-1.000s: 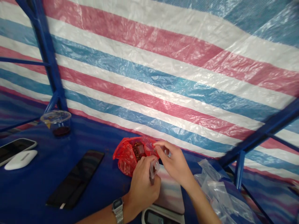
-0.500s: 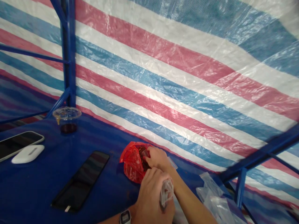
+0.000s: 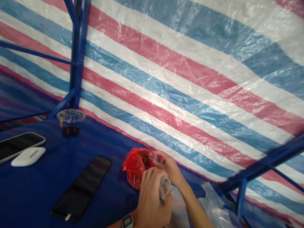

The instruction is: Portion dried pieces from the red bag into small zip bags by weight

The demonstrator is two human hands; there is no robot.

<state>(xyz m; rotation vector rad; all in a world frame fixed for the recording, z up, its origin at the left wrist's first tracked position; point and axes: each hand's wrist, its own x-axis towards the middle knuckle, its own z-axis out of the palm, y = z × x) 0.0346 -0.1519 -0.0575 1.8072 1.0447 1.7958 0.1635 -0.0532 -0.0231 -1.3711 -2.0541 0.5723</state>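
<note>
A red plastic bag [image 3: 134,172] lies open on the blue table, with dark brown bits [image 3: 145,159] showing in its mouth. At the bag's right edge my right hand [image 3: 171,169] is closed around a small clear cup [image 3: 153,155], whose round rim faces me. My left hand [image 3: 152,193], with a watch [image 3: 127,221] on the wrist, is wrapped around a small clear plastic bag [image 3: 164,187]. That bag's mouth gapes upward, and its lower part is hidden in my fingers. The left knuckles overlap the red bag's near right side.
A black phone [image 3: 83,186] lies left of the bag. Farther left are another phone [image 3: 21,144], a white case [image 3: 28,157] and a clear cup of dark liquid [image 3: 71,125]. Clear plastic bags [image 3: 215,204] lie at right. Striped sheeting [image 3: 166,95] and blue posts [image 3: 77,63] border the table [image 3: 30,193].
My right hand has lifted the small cup out of the brown bits to the bag's right edge. My left hand stays near the same place, its clear bag opened wider. The view has shifted slightly.
</note>
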